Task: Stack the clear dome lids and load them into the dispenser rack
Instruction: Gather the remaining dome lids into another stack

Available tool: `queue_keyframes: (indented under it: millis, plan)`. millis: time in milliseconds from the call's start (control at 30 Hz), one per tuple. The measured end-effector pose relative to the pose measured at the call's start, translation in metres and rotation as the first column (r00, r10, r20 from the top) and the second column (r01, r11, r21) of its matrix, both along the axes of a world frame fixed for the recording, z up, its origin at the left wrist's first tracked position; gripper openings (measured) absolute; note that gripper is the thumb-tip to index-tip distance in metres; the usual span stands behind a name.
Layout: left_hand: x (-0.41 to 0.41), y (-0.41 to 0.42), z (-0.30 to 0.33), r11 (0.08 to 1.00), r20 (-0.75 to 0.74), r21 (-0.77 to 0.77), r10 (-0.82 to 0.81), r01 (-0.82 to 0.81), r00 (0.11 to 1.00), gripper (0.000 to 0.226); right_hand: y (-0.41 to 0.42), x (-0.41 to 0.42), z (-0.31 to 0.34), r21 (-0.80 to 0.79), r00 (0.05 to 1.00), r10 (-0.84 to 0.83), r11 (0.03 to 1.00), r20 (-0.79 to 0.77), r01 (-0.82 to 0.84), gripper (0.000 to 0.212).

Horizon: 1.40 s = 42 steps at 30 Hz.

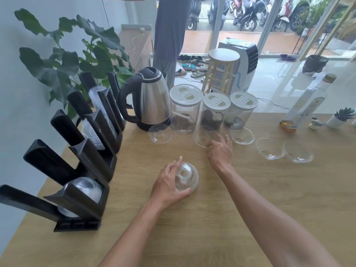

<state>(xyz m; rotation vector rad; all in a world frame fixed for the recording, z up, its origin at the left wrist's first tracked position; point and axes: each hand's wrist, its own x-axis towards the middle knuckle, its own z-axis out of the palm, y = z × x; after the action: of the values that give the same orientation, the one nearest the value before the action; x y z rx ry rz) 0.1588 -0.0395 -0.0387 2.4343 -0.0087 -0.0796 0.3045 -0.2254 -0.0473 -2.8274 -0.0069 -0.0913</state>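
Observation:
My left hand (169, 183) is curled around a clear dome lid (187, 177) that rests dome-up on the wooden table (250, 209). My right hand (220, 151) reaches forward with fingers apart, touching the rim of another clear lid (202, 136) in front of the middle jar. More clear lids lie rim-up: one by the kettle (159, 134), one behind my right hand (242, 136), two to the right (270, 148) (298, 151). The black dispenser rack (84, 166) stands along the left edge, with lid stacks in its near slot (84, 189) and far slots (100, 105).
A steel kettle (152, 99) and three clear jars with white caps (185, 108) (214, 112) (240, 110) stand at the back of the table. A tall bottle (306, 105) and a small potted plant (341, 117) are at the far right. A person's leg (171, 35) is behind the table.

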Motion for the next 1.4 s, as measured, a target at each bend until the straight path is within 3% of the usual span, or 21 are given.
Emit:
queue_keyframes:
  millis: [67, 133, 267, 367, 500, 567, 633, 700, 767, 900, 1033, 1167, 1400]
  plan:
    - [0.001, 0.0, 0.0, 1.0, -0.008, -0.029, -0.003, 0.003, 1.0, 0.117, -0.004, -0.011, -0.002, 0.061, 0.998, -0.001, 0.998, 0.068, -0.003, 0.018]
    - [-0.001, 0.001, 0.003, 0.996, -0.006, -0.079, 0.027, -0.028, 1.0, 0.121, -0.006, -0.033, 0.006, 0.233, 0.994, -0.015, 0.972, 0.108, -0.011, 0.013]
    - [-0.003, 0.005, 0.014, 0.982, 0.046, -0.16, 0.107, -0.099, 0.993, 0.119, -0.004, -0.074, 0.037, 0.557, 0.997, -0.05, 0.83, 0.065, 0.005, 0.012]
    - [0.0, 0.005, 0.027, 0.973, 0.122, -0.206, 0.134, -0.107, 0.983, 0.115, -0.004, -0.094, 0.063, 0.842, 0.997, -0.021, 0.535, -0.071, 0.072, 0.013]
    - [0.003, -0.002, 0.047, 0.959, 0.192, -0.275, 0.131, -0.074, 0.973, 0.114, -0.002, -0.11, 0.088, 0.985, 0.976, 0.159, 0.107, -0.149, 0.133, 0.027]
    - [0.004, -0.005, 0.052, 0.951, 0.219, -0.298, 0.149, -0.08, 0.964, 0.111, -0.002, -0.112, 0.088, 0.975, 0.949, 0.232, -0.018, -0.212, 0.222, 0.032]
    - [0.002, -0.005, 0.052, 0.951, 0.23, -0.29, 0.173, -0.102, 0.958, 0.105, -0.002, -0.114, 0.083, 0.953, 0.919, 0.283, -0.045, -0.276, 0.3, 0.038]
    - [-0.002, -0.003, 0.048, 0.952, 0.222, -0.28, 0.188, -0.122, 0.957, 0.1, -0.001, -0.116, 0.077, 0.94, 0.892, 0.315, -0.001, -0.325, 0.342, 0.049]
    - [-0.007, 0.002, 0.039, 0.957, 0.203, -0.252, 0.198, -0.144, 0.959, 0.098, -0.001, -0.117, 0.07, 0.933, 0.882, 0.302, 0.105, -0.361, 0.345, 0.053]
    - [-0.016, 0.011, 0.021, 0.983, 0.153, -0.138, 0.139, -0.118, 0.978, 0.099, 0.006, -0.11, 0.062, 0.839, 0.918, 0.121, 0.465, -0.378, 0.284, 0.039]
    - [-0.015, 0.011, 0.01, 0.99, 0.061, -0.104, 0.103, -0.096, 0.993, 0.101, 0.026, -0.099, 0.065, 0.625, 0.856, 0.151, 0.746, -0.494, 0.23, 0.066]
    - [-0.011, 0.007, 0.003, 0.988, 0.012, -0.128, 0.093, -0.09, 0.996, 0.101, 0.044, -0.091, 0.065, 0.503, 0.824, 0.131, 0.84, -0.552, 0.203, 0.068]
    - [-0.008, 0.009, -0.003, 0.976, -0.012, -0.194, 0.099, -0.099, 0.995, 0.099, 0.055, -0.088, 0.069, 0.392, 0.834, 0.048, 0.896, -0.549, 0.207, 0.058]
